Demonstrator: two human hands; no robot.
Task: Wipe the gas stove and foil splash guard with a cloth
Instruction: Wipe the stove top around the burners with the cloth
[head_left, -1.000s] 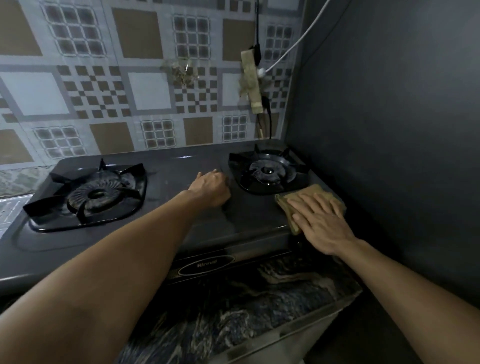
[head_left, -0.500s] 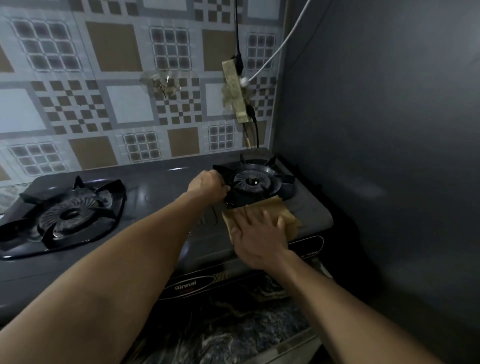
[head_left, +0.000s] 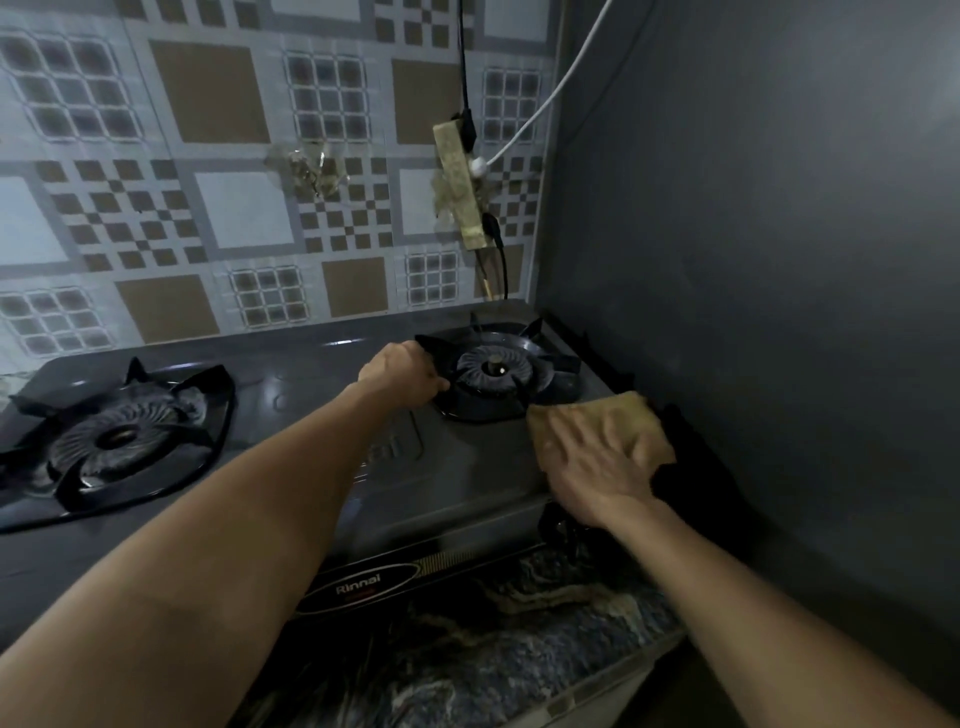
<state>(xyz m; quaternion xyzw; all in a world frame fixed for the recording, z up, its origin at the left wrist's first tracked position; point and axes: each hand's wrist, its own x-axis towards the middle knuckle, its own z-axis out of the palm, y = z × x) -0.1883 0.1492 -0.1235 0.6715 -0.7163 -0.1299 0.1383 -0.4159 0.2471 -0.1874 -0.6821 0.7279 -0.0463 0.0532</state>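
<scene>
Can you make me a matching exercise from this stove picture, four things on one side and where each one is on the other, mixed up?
Things:
1. tan cloth
2. left hand
3. power strip
4. right hand

Places:
A. hanging on the tiled wall
B. flat on top of the cloth
C. at the right front corner of the gas stove
D. gripping the right burner grate

Pairs: 1-C, 2-D, 3-A, 4-B
</scene>
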